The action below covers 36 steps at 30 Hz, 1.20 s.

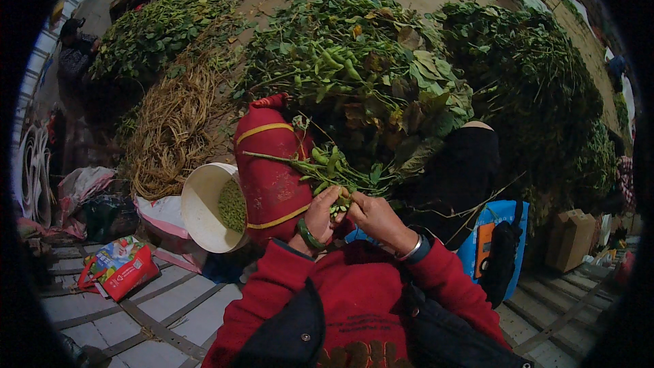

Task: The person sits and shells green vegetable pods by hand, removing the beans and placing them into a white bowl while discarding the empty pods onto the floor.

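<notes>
My left hand (321,213), wearing a green bangle, is cupped around several shelled green beans (339,207). Beside it, my right hand (380,219) pinches with its fingertips at what looks like a pod, mostly hidden by the fingers. Just beyond my hands a cut bean stalk with plump green pods (327,159) lies across my lap. Left of my red-covered leg (273,184) a white bucket (204,204) tilts towards me, with shelled green beans (232,206) inside. A heap of pod-bearing bean plants (352,56) rises in front of my knees.
Bare brown stalks (171,128) are piled at the left, near a seated person (76,56). More leafy plants (531,76) stand heaped at the right. A red printed bag (122,268) lies on the tiles; a blue bag (503,245) and a cardboard box (569,240) are at the right.
</notes>
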Each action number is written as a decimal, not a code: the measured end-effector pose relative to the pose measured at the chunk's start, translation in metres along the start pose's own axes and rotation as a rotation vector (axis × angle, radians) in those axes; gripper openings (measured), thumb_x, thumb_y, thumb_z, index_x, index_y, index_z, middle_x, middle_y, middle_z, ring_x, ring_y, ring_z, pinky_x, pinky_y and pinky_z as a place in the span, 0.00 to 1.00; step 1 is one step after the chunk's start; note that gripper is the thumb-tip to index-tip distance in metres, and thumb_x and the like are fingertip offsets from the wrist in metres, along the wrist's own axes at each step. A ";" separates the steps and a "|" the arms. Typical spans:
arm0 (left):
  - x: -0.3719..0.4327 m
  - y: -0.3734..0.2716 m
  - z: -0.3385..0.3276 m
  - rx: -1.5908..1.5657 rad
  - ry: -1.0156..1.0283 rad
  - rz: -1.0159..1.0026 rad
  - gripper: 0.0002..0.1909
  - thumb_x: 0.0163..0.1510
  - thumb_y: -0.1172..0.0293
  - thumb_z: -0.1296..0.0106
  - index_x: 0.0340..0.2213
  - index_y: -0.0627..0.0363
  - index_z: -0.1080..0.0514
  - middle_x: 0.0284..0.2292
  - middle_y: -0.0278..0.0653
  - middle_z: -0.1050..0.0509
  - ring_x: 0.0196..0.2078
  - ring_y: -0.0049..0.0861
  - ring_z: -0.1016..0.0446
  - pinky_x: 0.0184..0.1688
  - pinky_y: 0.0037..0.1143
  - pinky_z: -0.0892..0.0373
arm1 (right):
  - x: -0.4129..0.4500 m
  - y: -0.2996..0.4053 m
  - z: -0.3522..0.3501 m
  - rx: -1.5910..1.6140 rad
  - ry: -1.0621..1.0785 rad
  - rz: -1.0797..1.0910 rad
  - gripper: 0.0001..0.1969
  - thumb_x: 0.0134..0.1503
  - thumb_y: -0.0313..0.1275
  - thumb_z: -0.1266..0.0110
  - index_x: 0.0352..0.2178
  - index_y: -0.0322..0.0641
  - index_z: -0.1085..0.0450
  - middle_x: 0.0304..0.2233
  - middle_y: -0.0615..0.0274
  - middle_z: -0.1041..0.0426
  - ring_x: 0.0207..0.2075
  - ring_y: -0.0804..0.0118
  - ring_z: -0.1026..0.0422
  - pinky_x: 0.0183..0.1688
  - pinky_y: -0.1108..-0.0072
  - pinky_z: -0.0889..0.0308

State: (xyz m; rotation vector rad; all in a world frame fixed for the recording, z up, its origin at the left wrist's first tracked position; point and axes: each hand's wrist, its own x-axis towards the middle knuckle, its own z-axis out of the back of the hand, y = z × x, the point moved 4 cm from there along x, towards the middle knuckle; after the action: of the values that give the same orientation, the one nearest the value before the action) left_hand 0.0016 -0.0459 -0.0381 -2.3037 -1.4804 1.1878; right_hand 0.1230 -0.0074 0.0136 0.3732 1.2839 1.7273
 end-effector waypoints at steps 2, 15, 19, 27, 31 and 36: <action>0.002 0.002 -0.004 -0.011 -0.121 -0.009 0.10 0.57 0.66 0.62 0.34 0.57 0.34 0.22 0.30 0.33 0.17 0.13 0.39 0.15 0.14 0.44 | 0.005 0.001 0.006 -0.120 -0.044 0.041 0.12 0.53 0.35 0.58 0.30 0.35 0.36 0.20 0.45 0.30 0.24 0.44 0.31 0.27 0.62 0.35; 0.002 0.016 0.016 -0.020 -0.164 0.009 0.08 0.55 0.63 0.58 0.30 0.52 0.35 0.23 0.28 0.35 0.22 0.13 0.37 0.19 0.15 0.41 | 0.088 0.041 0.004 -0.466 -0.116 0.342 0.13 0.48 0.35 0.47 0.34 0.40 0.35 0.27 0.54 0.32 0.28 0.47 0.32 0.28 0.65 0.35; 0.000 0.011 0.012 -0.029 -0.135 0.060 0.11 0.56 0.61 0.59 0.31 0.55 0.34 0.24 0.30 0.34 0.21 0.14 0.37 0.19 0.15 0.41 | 0.075 0.032 0.021 -0.066 -0.264 0.266 0.10 0.48 0.32 0.49 0.30 0.38 0.37 0.23 0.54 0.33 0.24 0.58 0.30 0.24 0.70 0.36; 0.002 0.006 0.003 -0.292 -0.002 0.109 0.13 0.52 0.70 0.64 0.36 0.63 0.34 0.25 0.36 0.35 0.22 0.20 0.39 0.19 0.17 0.43 | 0.033 -0.012 0.033 0.434 -0.197 -0.111 0.10 0.53 0.31 0.54 0.27 0.32 0.35 0.19 0.64 0.33 0.22 0.77 0.35 0.26 0.84 0.39; 0.001 0.004 -0.001 -0.376 0.011 0.095 0.14 0.50 0.73 0.64 0.36 0.66 0.35 0.26 0.38 0.34 0.25 0.22 0.38 0.19 0.18 0.42 | 0.022 -0.018 0.022 0.334 -0.088 -0.110 0.14 0.57 0.35 0.59 0.28 0.34 0.33 0.19 0.66 0.34 0.21 0.76 0.37 0.25 0.83 0.40; -0.005 0.002 -0.003 -0.234 -0.037 0.171 0.15 0.50 0.75 0.63 0.41 0.61 0.36 0.25 0.35 0.34 0.24 0.20 0.37 0.19 0.17 0.42 | 0.026 -0.006 0.021 0.533 -0.113 -0.087 0.15 0.59 0.35 0.62 0.27 0.35 0.35 0.17 0.66 0.37 0.20 0.75 0.40 0.24 0.81 0.42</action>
State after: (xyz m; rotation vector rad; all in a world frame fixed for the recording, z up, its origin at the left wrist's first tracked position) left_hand 0.0042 -0.0503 -0.0346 -2.6226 -1.5348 1.1582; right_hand 0.1267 0.0265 0.0102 0.6976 1.6414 1.2533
